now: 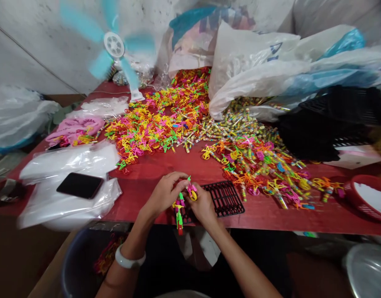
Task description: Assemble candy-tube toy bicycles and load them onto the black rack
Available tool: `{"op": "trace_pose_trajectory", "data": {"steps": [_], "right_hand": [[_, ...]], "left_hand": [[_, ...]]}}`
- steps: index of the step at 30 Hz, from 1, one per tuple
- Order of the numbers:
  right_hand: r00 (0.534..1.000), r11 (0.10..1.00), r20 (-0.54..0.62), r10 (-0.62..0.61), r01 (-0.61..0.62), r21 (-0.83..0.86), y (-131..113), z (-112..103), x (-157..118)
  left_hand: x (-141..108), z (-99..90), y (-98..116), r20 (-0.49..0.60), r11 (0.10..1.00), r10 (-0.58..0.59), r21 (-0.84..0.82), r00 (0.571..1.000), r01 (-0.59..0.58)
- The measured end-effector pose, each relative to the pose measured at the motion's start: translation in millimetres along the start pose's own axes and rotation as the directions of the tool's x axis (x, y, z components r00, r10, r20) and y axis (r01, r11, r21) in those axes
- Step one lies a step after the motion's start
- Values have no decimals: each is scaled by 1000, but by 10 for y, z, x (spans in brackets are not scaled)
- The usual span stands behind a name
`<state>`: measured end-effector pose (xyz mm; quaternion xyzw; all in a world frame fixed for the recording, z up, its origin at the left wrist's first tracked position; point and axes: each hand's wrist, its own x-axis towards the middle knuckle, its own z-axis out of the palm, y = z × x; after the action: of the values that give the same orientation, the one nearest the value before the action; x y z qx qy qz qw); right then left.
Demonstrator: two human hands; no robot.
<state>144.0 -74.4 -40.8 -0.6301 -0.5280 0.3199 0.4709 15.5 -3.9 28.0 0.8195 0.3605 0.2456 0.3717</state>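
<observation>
Toy piece (192, 191), pink and yellow, sits pinched in the grip of your left hand (167, 191) and right hand (205, 207), above the black rack's (228, 199) left part — colourful pieces (143, 132) lie beyond it on the table (140, 178), a phone (80, 185) well left

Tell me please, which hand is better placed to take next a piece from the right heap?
Right, probably: the right hand is nearer the heap; the left hand is farther across. Both hold plastic pieces.

Workshop, judging by heaped plastic toy parts (147, 128)
</observation>
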Motion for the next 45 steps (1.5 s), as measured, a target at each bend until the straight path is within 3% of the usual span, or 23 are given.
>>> {"op": "trace_pose_trajectory", "data": {"steps": [3,6,9,11,13,15,16,18,21,23,24,26,29,31,34,37,40,45], "right_hand": [[996,955,29,-90,95,-280,2,48,-58],[985,860,138,-108,162,-484,21,41,-57],[956,850,249,-156,258,-460,15,-146,117],[962,853,209,-175,254,-455,-15,-347,346],[997,805,-28,-78,47,-591,-54,-531,635],[976,717,-205,72,-193,-670,-89,-648,909],[963,688,-241,118,-254,-680,-104,-679,1012],[965,696,-219,143,-255,-671,-123,-699,1100],[989,798,-111,97,-144,-585,-107,-664,875],[996,952,-19,83,-85,-293,-71,-606,524],[996,995,22,86,-84,-54,-54,-565,318],[988,940,88,128,-150,306,-36,-452,-94],[973,832,103,207,-231,505,-33,-221,-547],[976,822,88,197,-213,528,-15,-79,-691],[997,886,46,65,-78,457,45,25,-748],[988,953,19,-156,145,265,90,13,-752],[954,950,4,-299,298,91,85,-15,-753],[964,956,29,-263,256,147,83,-16,-733]], "left_hand": [[-11,53,4,-31,999,-4,-38,1000,3],[3,79,21,-41,1000,11,4,999,-11],[13,99,32,-26,999,1,45,1000,0],[10,120,29,-44,998,-7,57,999,9],[7,142,19,-72,998,-4,64,997,8],[7,161,8,-81,997,2,81,997,4],[9,168,3,-83,996,5,93,997,3],[12,175,-1,-80,993,5,117,997,4],[13,180,-1,-80,992,5,122,997,5],[14,186,-5,-100,994,4,107,995,7],[17,190,-9,-112,995,3,96,994,8],[24,196,-19,-131,997,-1,76,991,11],[36,195,-28,-130,998,4,66,991,5],[40,186,-25,-124,998,16,67,992,-8],[41,171,-14,-110,997,30,67,993,-23],[38,166,-5,-102,997,31,67,994,-24],[33,165,11,-105,998,17,61,994,-10],[33,175,19,-107,998,8,58,994,-2]]}}
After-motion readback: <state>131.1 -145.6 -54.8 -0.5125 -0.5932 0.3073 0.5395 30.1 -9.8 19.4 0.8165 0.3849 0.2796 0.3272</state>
